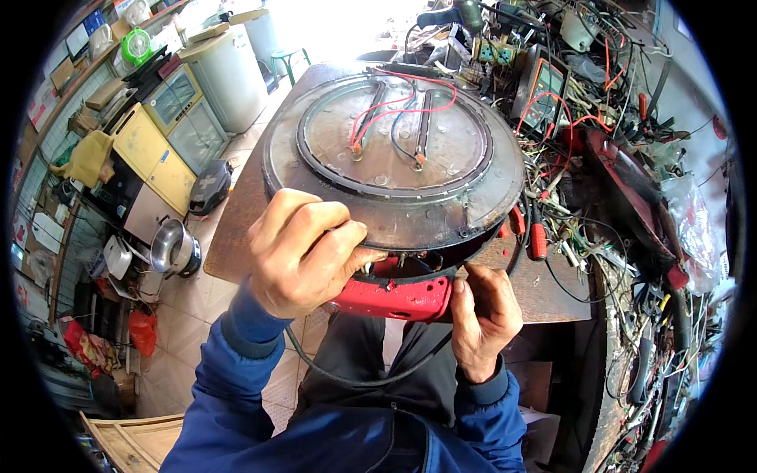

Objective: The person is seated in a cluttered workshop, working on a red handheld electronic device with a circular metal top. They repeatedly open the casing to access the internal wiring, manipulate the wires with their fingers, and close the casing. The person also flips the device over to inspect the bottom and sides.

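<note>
A round electric griddle (pixel 402 209) lies upside down on a brown wooden table, its grey metal underside facing up. A ring-shaped heating element (pixel 315 162) runs round it, with red and dark wires joined to two terminals. Below its near edge juts a red housing part (pixel 394 298), leaving a gap where small metal parts show. My left hand (pixel 296 248) is closed at the near left edge, fingers curled over the rim and thumb at the gap. My right hand (pixel 485 319) pinches the right end of the red part. A black cord (pixel 371 383) hangs beneath.
A red-handled screwdriver (pixel 538 236) lies right of the griddle. Tangled wires, a meter (pixel 544 87) and a red shell (pixel 631 197) crowd the right side. On the floor at left stand a steel pot (pixel 172 246), a yellow cabinet (pixel 154 150) and a black case (pixel 211 188).
</note>
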{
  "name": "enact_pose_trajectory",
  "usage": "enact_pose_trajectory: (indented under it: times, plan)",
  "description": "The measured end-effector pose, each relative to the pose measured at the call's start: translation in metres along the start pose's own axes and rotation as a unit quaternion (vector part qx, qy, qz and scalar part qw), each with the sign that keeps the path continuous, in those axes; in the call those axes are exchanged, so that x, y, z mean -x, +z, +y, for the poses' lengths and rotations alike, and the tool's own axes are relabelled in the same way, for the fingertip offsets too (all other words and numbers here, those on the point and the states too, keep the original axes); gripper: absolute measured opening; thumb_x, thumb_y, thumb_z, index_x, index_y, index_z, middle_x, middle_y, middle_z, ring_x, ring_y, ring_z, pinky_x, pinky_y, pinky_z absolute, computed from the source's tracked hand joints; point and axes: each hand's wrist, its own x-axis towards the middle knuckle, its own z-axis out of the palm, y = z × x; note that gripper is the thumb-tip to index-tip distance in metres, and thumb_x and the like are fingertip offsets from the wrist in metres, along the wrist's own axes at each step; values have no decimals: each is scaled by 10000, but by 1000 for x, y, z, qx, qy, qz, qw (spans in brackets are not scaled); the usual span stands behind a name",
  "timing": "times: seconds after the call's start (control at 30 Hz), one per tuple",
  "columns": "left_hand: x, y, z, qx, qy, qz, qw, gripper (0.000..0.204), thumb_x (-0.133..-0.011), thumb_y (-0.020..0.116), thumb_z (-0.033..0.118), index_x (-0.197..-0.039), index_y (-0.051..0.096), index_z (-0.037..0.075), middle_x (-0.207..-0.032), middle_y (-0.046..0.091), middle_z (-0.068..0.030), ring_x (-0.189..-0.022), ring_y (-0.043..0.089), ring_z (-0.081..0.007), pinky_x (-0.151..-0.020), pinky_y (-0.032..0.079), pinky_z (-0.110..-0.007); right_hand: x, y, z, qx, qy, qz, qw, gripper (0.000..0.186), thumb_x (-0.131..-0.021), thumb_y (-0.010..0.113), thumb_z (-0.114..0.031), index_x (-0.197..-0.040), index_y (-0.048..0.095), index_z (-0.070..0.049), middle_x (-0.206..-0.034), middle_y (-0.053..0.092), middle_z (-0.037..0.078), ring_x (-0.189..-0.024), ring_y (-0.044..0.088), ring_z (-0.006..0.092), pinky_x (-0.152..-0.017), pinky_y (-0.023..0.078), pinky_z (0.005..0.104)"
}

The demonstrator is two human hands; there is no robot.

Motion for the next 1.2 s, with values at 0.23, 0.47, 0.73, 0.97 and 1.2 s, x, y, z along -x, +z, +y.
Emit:
enact_pose_trajectory:
  times: [0.23,0.47,0.73,0.97,1.2]
  plan:
    - [3,3,0,-18,-8,33,999,337,-808,892,308,-968,758,43,-942,689,-75,-867,624,-305,-728,543,-414,-23,7,-28,30,48,-42,998,170,-873,880,-57,-1008,795,2,-740,590,39,-619,541,112,-562,422,282]
    - [1,2,-3,-37,-16,72,997,318,-845,881,310,-973,755,49,-959,694,-77,-873,628,-311,-738,537,-424,-30,9,-43,-5,85,-46,995,160,-870,877,-60,-996,797,0,-809,626,65,-692,592,141,-621,469,304]
    - [-2,1,-6,-31,-16,102,994,338,-754,936,213,-995,760,54,-990,687,-68,-895,639,-308,-727,569,-418,-34,21,-39,70,-55,-29,996,207,-795,868,-73,-977,787,-15,-1111,735,156,-1256,640,403,-1106,466,511]
    - [-3,4,-5,-30,-22,113,993,326,-771,933,222,-987,757,53,-985,690,-75,-886,640,-312,-739,562,-426,-31,38,-34,47,-23,-36,998,128,-854,856,-126,-920,782,-46,-1097,764,103,-1316,629,406,-1228,283,636]
    - [-2,4,-4,-22,-26,121,992,316,-773,929,218,-987,760,58,-979,688,-72,-887,642,-300,-744,554,-419,-29,36,-28,48,-4,-45,998,113,-835,852,-104,-876,756,-60,-1031,776,72,-1283,668,348,-1256,265,610]
